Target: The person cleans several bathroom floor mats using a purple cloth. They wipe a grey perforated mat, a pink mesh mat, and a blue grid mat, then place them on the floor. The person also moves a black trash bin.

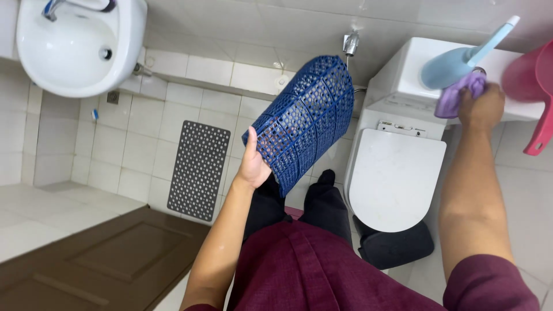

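My left hand (252, 164) grips the lower edge of a blue perforated plastic mat (305, 118), held up and curved in the air above the tiled floor. My right hand (481, 106) reaches to the top of the white toilet tank (403, 75) and holds a purple cloth (458, 95) there. A light blue bottle with a white angled nozzle (455, 62) lies on the tank, touching the cloth. The white toilet (394, 178) stands with its lid shut, below my right arm.
A grey perforated mat (199, 169) lies on the white floor tiles. A white washbasin (75, 46) hangs at the upper left. A pink plastic scoop (533, 86) sits at the right edge. A brown door (98, 262) is at the lower left. A dark bin (397, 247) stands by the toilet.
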